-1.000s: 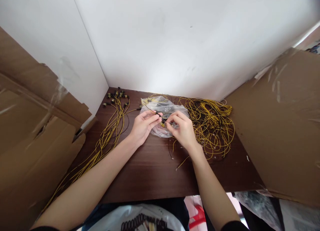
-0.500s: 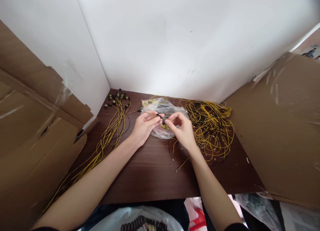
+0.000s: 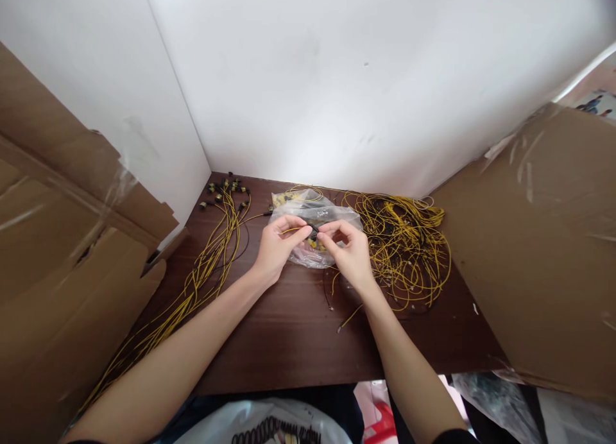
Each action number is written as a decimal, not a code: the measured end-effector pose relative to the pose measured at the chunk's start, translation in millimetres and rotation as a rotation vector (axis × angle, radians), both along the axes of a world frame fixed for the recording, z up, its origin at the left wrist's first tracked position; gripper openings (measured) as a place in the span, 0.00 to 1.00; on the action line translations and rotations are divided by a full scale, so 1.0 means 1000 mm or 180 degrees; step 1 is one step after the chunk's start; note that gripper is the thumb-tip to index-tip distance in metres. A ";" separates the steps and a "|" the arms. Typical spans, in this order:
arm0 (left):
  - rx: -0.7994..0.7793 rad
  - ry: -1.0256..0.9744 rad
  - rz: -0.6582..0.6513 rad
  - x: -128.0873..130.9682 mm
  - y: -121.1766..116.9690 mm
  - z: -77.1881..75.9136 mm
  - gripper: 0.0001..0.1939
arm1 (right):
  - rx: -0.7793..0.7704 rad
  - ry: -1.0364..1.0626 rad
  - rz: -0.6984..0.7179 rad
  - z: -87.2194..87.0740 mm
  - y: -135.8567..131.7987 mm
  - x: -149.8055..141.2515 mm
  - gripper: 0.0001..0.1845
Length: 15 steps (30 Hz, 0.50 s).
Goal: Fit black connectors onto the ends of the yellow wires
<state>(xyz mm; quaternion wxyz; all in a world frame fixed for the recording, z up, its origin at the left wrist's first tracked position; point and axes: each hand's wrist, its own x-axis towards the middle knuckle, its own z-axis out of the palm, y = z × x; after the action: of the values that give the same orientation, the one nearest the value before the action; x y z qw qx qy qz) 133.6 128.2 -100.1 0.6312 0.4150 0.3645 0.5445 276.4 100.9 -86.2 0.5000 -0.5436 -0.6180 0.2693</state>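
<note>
My left hand (image 3: 278, 250) and my right hand (image 3: 350, 250) meet over a clear plastic bag (image 3: 303, 201), each pinching with thumb and forefinger. Between the fingertips lies a small dark connector-like piece (image 3: 313, 228); its exact shape is too small to make out. A thin yellow wire (image 3: 289, 230) runs along my left fingers near it. Small yellow and black parts show inside the bag. Left of my left hand, several yellow wires (image 3: 212, 259) lie in a long bundle with black-and-yellow ends (image 3: 234, 185) at the back.
On the right lies a large tangle of yellow and black wires (image 3: 409, 251). Cardboard panels (image 3: 543, 239) flank the brown table (image 3: 289, 341), with another cardboard piece (image 3: 62, 258) on the left. A white wall (image 3: 308, 97) stands behind. A whitish bag (image 3: 216, 425) sits below the front edge.
My fingertips have shifted slightly on the dark piece, which now lies straighter between both pinches. The rest looks the same.
</note>
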 end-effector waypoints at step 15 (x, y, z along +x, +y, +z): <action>-0.0685 -0.0568 -0.0449 -0.001 -0.002 0.007 0.11 | 0.0919 -0.0660 0.0031 0.003 -0.004 -0.006 0.06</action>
<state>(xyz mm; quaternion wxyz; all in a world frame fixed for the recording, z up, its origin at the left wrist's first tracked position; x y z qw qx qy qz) 132.3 126.5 -93.3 0.7386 0.3195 0.3331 0.4913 270.3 96.4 -82.9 0.5052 -0.4880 -0.7011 0.1227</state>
